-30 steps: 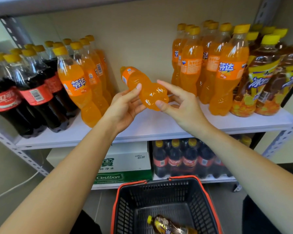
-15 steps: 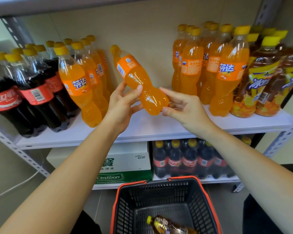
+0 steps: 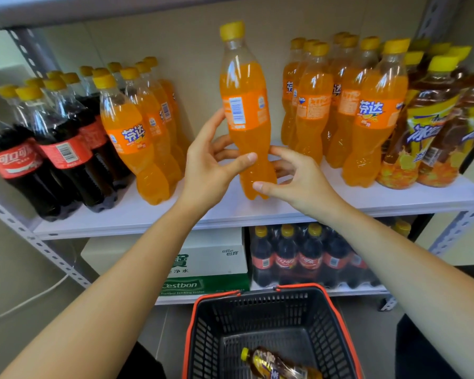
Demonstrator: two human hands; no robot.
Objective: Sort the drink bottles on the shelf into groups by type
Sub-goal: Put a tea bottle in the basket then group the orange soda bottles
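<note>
**Left hand** (image 3: 211, 165) grips the waist of an orange soda bottle (image 3: 246, 110), thumb across the front and fingers curled behind. **Right hand** (image 3: 298, 181) holds the same bottle lower down, thumb on the front near the base and fingers curved round the far side.

The bottle stands upright, cap up, with the barcode side of its label facing the camera. It is in the open gap at the middle of the shelf (image 3: 257, 214). Whether its base touches the board or hangs just above it cannot be told.

Left of the gap stands the left orange group (image 3: 129, 138), with cola bottles (image 3: 52, 151) beyond it at the shelf's end. Right of the gap stands the larger right orange group (image 3: 367, 113), then tea bottles (image 3: 427, 127). Below, a basket (image 3: 257, 310) holds one spare tea bottle (image 3: 274, 365) lying on its side.

**Step in hand (judged):** placing an orange soda with its own kind. The two orange groups stand well apart, so this type is not yet gathered in one place.

**Next move (judged):** choose one group and carry the bottle sideways until it stands just beside its like. It should be kept vertical so that its neighbours are not knocked, set down on its base, and released by both hands. The spare tea bottle probably belongs with the tea bottles.
</note>
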